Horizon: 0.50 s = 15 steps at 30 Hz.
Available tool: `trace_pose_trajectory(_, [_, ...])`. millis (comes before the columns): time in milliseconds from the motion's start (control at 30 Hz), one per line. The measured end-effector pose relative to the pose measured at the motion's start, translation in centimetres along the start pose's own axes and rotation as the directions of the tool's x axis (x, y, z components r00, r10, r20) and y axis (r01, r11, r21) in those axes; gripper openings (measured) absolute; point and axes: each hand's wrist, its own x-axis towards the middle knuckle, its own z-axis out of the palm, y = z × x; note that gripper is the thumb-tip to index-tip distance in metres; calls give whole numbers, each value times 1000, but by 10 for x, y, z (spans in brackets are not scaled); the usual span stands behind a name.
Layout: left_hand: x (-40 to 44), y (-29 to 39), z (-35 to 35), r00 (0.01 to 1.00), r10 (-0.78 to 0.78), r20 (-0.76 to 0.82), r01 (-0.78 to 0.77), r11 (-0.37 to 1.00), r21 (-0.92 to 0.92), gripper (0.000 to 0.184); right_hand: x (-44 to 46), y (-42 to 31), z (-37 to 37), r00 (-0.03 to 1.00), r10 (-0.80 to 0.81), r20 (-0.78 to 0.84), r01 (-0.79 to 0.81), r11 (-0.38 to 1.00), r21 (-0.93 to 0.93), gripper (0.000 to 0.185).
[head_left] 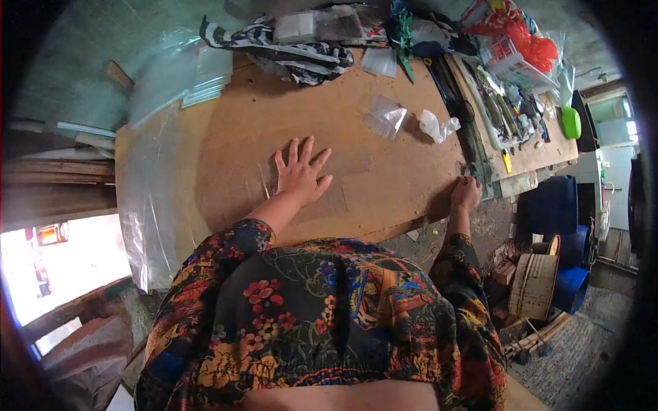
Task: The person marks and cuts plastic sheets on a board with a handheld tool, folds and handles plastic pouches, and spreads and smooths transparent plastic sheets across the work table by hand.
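Observation:
My left hand [300, 172] lies flat on the brown tabletop [240, 137] with its fingers spread, holding nothing. At the table's right edge, my right hand [466, 193] has its fingers closed beside a dark strip [456, 103]. Something small and dark shows at those fingertips, too small to make out. Clear plastic sheeting [147, 205] covers the table's left end. A small clear plastic bag [387, 116] and a crumpled white piece [439, 127] rest on the table's right part, beyond my right hand.
Striped black-and-white cloth [295, 58] and stacked clear packets [209, 75] line the back. To the right stand a tray of tools [504, 109], a basket with red bags [514, 61] and a green container [571, 122]. Blue barrels [552, 205] and a pale drum [533, 286] are lower right.

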Motion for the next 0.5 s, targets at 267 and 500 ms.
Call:
trace_pose_trajectory(267, [1, -1, 0, 1000, 6, -4, -6, 1000, 5, 55, -5, -12, -12, 952, -147, -270, 194, 968, 157, 17])
trace_pose_trajectory(500, [0, 0, -2, 1000, 7, -7, -7, 1000, -10, 56, -113, -105, -25, 805, -591, 51, 458, 675, 578, 12])
